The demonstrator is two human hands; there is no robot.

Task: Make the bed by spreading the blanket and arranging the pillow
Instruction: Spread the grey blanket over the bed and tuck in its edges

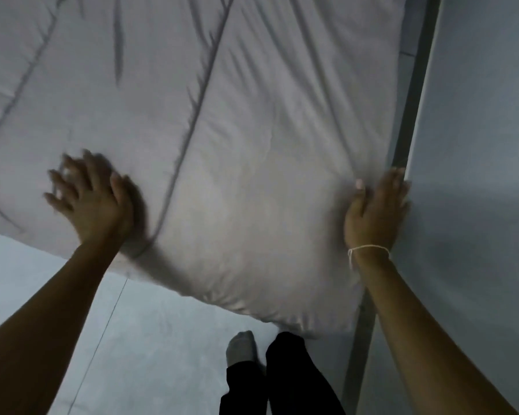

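Right grip: the right hand (376,209) is flat on the right edge of the blanket (252,145), fingers together and pointing up-frame, thumb pressing into the fabric; nothing pinched that can be made out.
Right wrist: a thin pale string (369,250) is tied around it.
Left grip: the left hand (92,194) is spread wide, palm down on the blanket near its lower edge; it's blurred, so whether the fingertips touch the cloth can't be told.
Blanket: pale grey, quilted with dark stitch lines, filling the upper part of the view; wrinkles fan out above the right hand, and the near corner hangs puffed and rounded down towards the feet.
Right side: a light wall panel (477,145) stands just beside the right hand, with a dark strip (414,94) running between panel and blanket.
Below: grey floor (150,339) with a thin seam line, one socked foot (241,345) and dark trouser legs (294,378).
Pillow: none to be made out here.
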